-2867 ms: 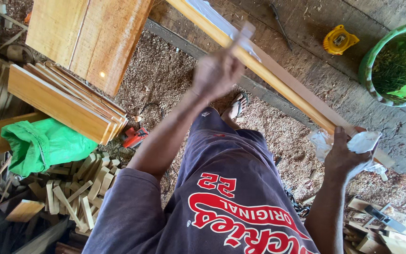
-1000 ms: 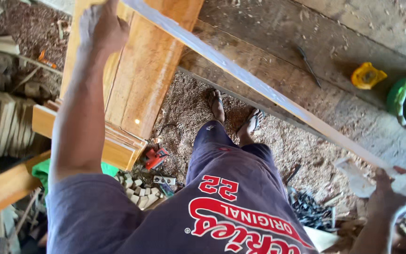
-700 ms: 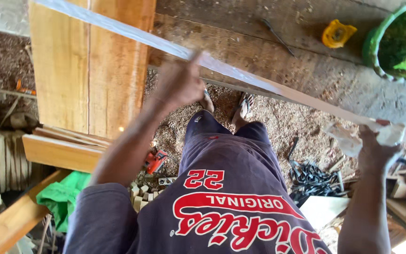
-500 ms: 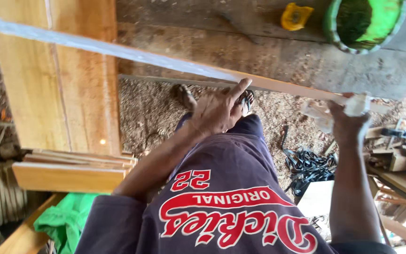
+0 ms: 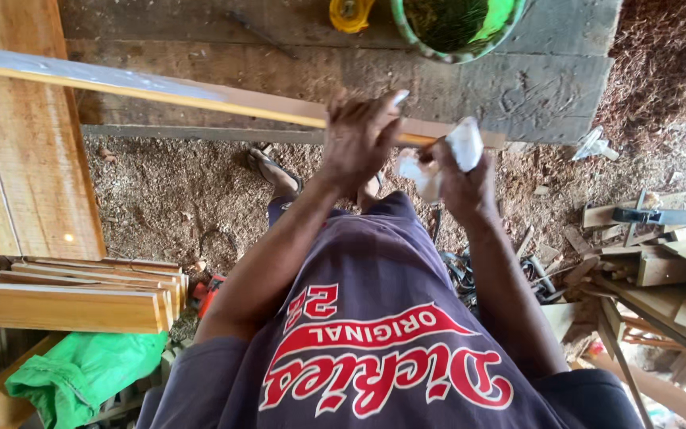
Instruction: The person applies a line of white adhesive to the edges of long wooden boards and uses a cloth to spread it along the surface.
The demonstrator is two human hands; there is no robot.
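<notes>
The long wooden strip (image 5: 160,89) runs from the 9 o'clock edge of the view across to just past centre, its upper face pale and shiny, its near edge bare yellow wood. You hold it up in the air, over the grey plank worktop (image 5: 438,79) and the sawdust floor (image 5: 160,191).

Your left hand (image 5: 359,143) sits on the strip near its right end, fingers curled over it; its grip looks closed around the wood, though the palm side is hidden. Your right hand (image 5: 462,179) is just beside it, at about 3 o'clock of the left, and its grip is tight on a crumpled white rag (image 5: 450,155) that meets the strip's end.

Judging by this, you are at the wiping or coating step, with both hands gathered at the one end. The next move seems to call for a steady hold with the left hand while the rag travels along the face toward 9 o'clock, keeping even pressure so the far end does not dip.

Around you: a green bucket (image 5: 454,28) and a yellow tape measure (image 5: 351,14) at 12 o'clock, wide boards (image 5: 25,175) and stacked slats (image 5: 73,298) at 8 o'clock, a green bag (image 5: 81,373) at 7 o'clock.
</notes>
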